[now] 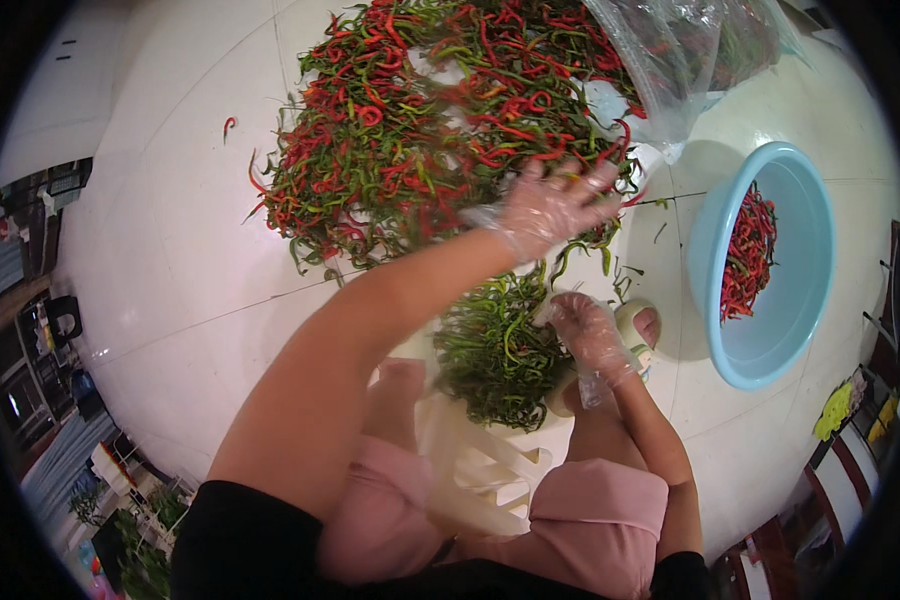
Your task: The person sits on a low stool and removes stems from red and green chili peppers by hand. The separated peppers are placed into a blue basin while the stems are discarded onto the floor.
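Note:
A wide heap of red and green chili peppers (390, 150) covers the floor in front of me. My left hand (559, 206), in a clear plastic glove, reaches over the near right edge of that heap with its fingers spread. My right hand (585, 326), gloved too, is bent beside a smaller pile of mostly green chilies (502, 345) between my legs; whether its fingers hold anything cannot be made out. To the right, a light blue plastic basin (810, 300) contains red chilies (748, 259).
A large clear plastic bag (660, 67) with chilies in it lies at the upper right, against the heap. A slipper (637, 326) is by my right hand. One red chili (229, 127) lies alone on the tiled floor at the left.

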{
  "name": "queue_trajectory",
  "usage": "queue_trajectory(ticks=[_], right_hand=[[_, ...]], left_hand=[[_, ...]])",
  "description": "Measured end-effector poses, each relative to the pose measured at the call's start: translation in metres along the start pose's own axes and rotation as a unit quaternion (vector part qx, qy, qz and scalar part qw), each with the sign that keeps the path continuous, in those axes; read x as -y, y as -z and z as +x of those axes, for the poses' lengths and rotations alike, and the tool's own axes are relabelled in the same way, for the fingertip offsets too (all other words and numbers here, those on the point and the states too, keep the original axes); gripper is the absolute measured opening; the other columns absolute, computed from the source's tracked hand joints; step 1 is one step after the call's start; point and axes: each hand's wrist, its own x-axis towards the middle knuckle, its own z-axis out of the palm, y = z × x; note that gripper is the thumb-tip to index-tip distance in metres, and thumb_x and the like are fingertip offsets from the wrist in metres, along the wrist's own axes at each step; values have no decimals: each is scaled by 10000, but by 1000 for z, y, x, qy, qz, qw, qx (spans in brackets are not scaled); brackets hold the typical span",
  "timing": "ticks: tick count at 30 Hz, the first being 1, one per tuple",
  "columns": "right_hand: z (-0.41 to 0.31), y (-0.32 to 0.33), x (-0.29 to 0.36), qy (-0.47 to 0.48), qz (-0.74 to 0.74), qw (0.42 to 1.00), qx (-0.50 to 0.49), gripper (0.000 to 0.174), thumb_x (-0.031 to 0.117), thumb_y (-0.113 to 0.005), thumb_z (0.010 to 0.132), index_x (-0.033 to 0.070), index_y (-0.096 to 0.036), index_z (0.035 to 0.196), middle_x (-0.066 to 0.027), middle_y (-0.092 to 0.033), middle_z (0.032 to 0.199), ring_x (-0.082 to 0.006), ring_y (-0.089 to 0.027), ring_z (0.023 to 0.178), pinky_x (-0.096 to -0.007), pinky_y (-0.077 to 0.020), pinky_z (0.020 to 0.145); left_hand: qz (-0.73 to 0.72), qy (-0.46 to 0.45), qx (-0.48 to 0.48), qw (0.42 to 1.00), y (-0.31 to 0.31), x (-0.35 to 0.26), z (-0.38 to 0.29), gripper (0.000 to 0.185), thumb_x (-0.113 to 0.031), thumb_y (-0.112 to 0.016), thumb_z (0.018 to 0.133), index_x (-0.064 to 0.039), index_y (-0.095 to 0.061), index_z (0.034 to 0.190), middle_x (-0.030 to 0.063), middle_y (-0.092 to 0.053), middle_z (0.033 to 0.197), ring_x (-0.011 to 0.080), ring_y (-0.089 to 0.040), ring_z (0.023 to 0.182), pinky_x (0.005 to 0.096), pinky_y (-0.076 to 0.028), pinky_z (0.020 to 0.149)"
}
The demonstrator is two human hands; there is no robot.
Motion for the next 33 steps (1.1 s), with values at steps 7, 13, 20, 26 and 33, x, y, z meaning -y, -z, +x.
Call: queue_trajectory(ticks=[7,13,20,26,33], right_hand=[[14,35,52,215,-280,913,-204,470,4,-600,785,76,-566,1248,-198,-589,1175,-359,-583,1041,-412,-491,874],[54,47,46,260,-410,866,-121,602,19,-633,736,155,-539,1316,-203,-538,1302,-369,-531,1176,-458,-467,957],[50,73,-17,159,-278,897,-303,251,132,-622,818,58,-627,1057,-198,-638,1089,-375,-633,925,-454,-514,800],[76,95,-52,-39,-402,875,-266,208,261,-650,819,55,-676,815,-182,-681,819,-385,-655,797,-467,-521,740],[15,51,19,12,169,981,-99,155,189,-583,953,36,-598,946,-46,-610,745,-130,-562,671,-288,-467,644]], left_hand=[[68,71,98,990,13,73,-75,507,-127,-477,892,-348,-467,1349,25,-396,1492,300,-464,1301,563,-366,1014],[120,135,114,977,31,97,-83,631,-77,-542,848,-436,-454,1359,11,-458,1443,334,-466,1288,589,-316,1038],[93,227,114,963,84,55,-68,716,-140,-710,796,-366,-409,1406,62,-354,1496,391,-413,1305,661,-345,995],[-237,43,49,969,84,10,-63,387,-140,-639,848,-141,-601,1234,72,-610,1200,291,-554,1139,445,-455,945],[-740,299,186,573,29,-18,-60,326,-315,-592,957,-73,-626,1173,-25,-625,1009,75,-568,874,235,-479,748]])
